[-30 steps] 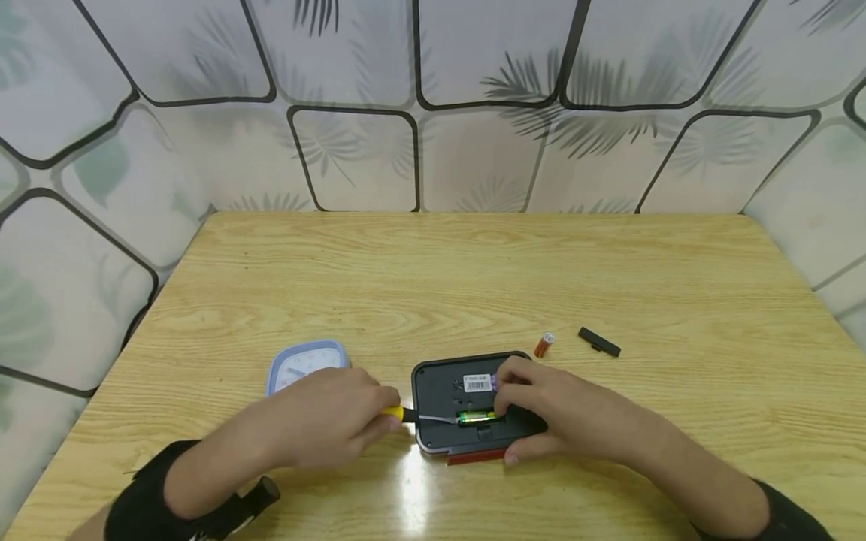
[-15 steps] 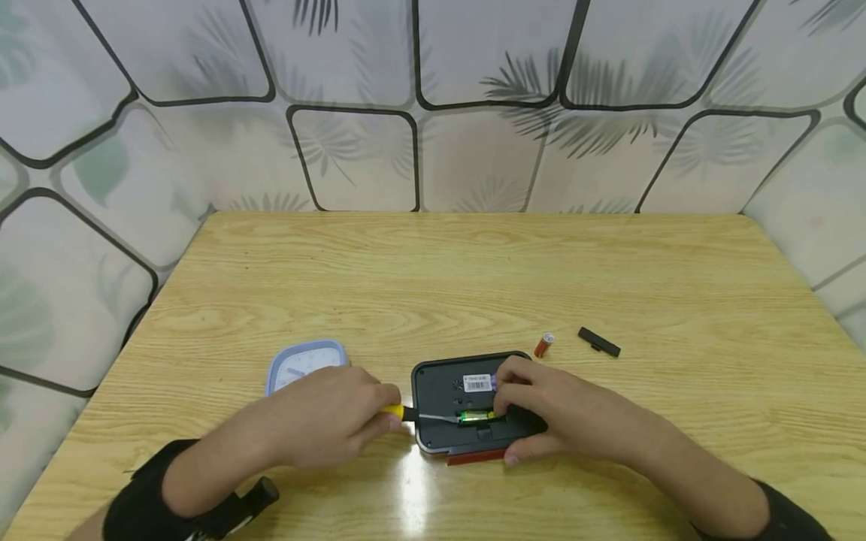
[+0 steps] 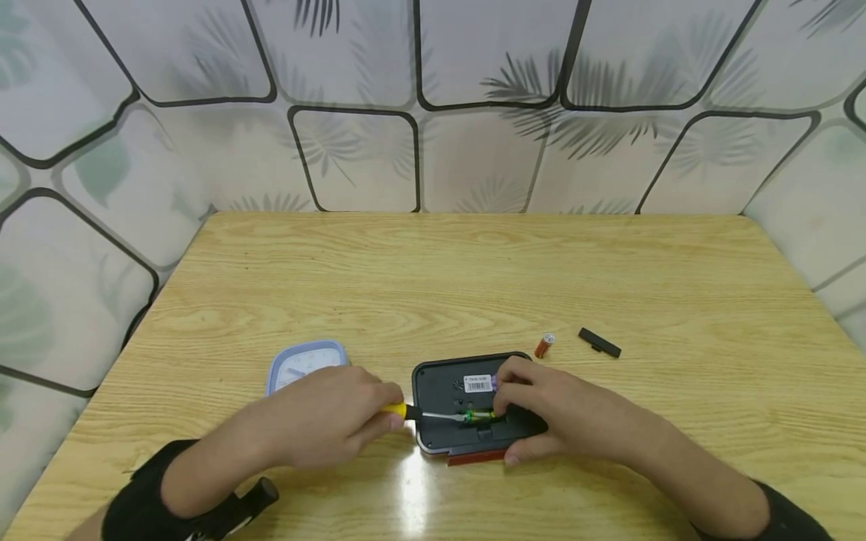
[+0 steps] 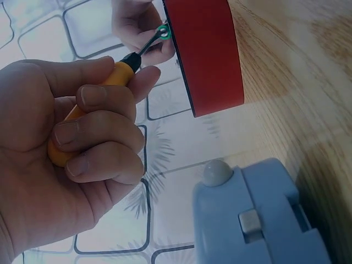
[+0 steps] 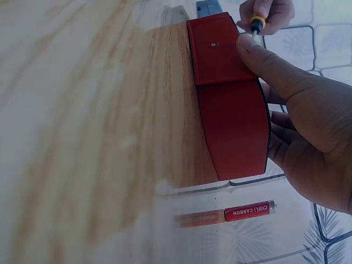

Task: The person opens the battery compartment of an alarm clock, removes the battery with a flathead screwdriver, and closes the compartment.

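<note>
My left hand [image 3: 331,417] grips the yellow handle of a screwdriver [image 4: 120,74], fingers wrapped round it. Its metal shaft reaches right across the black back of a red-sided device [image 3: 440,376], and the tip overlaps the left end of a green battery [image 3: 482,415] in the back's recess. My right hand [image 3: 541,406] holds the device's right part. Its thumb lies along the near red side, seen also in the right wrist view on the red casing [image 5: 234,126], while the fingertips bend over the back by the battery's right end, hiding it.
Left of the device lies a light-blue clock [image 3: 307,359], partly behind the left hand. A red battery [image 3: 544,346] stands just beyond the right hand, with a small black cover [image 3: 599,342] further right. Behind the wooden table [image 3: 433,263] is a patterned wall covering.
The screwdriver has shifted slightly right, so its tip now overlaps the green battery's left end. The right hand and the device stay in place.
</note>
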`<action>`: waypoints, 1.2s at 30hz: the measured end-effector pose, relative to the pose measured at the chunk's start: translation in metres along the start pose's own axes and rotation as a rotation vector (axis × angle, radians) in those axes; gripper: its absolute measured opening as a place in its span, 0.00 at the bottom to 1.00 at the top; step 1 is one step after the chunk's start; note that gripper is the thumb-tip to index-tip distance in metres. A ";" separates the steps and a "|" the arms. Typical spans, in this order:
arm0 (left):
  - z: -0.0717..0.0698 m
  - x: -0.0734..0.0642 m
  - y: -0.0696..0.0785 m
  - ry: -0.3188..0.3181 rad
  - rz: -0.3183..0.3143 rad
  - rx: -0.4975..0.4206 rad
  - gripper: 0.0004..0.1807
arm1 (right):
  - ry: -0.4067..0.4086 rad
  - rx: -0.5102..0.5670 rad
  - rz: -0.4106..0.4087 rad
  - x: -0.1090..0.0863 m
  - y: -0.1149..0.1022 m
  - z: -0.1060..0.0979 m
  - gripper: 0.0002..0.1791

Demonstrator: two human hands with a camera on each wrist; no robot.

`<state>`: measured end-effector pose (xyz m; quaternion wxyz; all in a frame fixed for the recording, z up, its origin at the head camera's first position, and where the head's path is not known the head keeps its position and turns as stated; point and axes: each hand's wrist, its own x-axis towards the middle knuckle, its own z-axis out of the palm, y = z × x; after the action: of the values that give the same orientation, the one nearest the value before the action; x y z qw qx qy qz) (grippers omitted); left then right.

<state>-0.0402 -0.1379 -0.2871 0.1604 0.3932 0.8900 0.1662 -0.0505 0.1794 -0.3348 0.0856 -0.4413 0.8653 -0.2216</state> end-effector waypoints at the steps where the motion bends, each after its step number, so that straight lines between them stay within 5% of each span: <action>1: 0.000 0.000 0.000 0.002 0.003 -0.003 0.10 | -0.001 0.002 0.001 0.000 0.000 0.000 0.21; 15: 0.003 0.004 0.003 0.009 -0.010 -0.045 0.07 | -0.038 0.040 0.033 0.002 -0.001 0.000 0.39; 36: 0.018 0.014 0.007 0.093 0.085 -0.027 0.11 | 0.067 -0.016 0.037 0.004 -0.007 0.007 0.20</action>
<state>-0.0371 -0.1201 -0.3028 0.1168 0.4204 0.8766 0.2028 -0.0455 0.1703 -0.3374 0.0574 -0.4181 0.8775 -0.2276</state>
